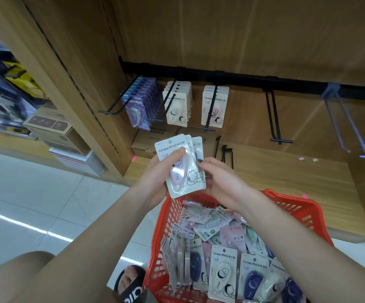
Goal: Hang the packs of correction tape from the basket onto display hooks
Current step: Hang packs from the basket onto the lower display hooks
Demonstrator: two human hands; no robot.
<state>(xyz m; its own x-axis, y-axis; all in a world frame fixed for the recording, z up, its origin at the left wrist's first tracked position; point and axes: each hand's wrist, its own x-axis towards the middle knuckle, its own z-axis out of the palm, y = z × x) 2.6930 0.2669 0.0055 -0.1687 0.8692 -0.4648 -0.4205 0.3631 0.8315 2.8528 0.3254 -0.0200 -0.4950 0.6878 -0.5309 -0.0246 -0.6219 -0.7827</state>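
Nearest to me I see a knee (24,272) at lower left and a foot in a black slide (130,283) on the pale tile floor (24,193). Just right of it sits the red basket (159,232), heaped with correction tape packs (223,272) lying loose at all angles, some white, some pink, some with dark blue dispensers.

Above the basket's far rim, my left hand (161,169) grips a small fanned stack of packs (180,165), thumb curled over the front blister, fingers behind. I count about three cards in the stack. My right hand (220,182) is alongside, fingers bent, fingertips (201,164) touching the stack's right edge; I cannot tell whether it pinches a card or only steadies it.

Beyond the hands is the wooden shelf (286,178), with two loose hooks (224,153) lying on it. On the back wall, a black rail (242,76) carries the display hooks: purple packs (140,106) on the left, white packs (177,106) next, pink packs (214,106) after that. Further right hang a bare black hook (274,119) and a bare grey hook (349,127).
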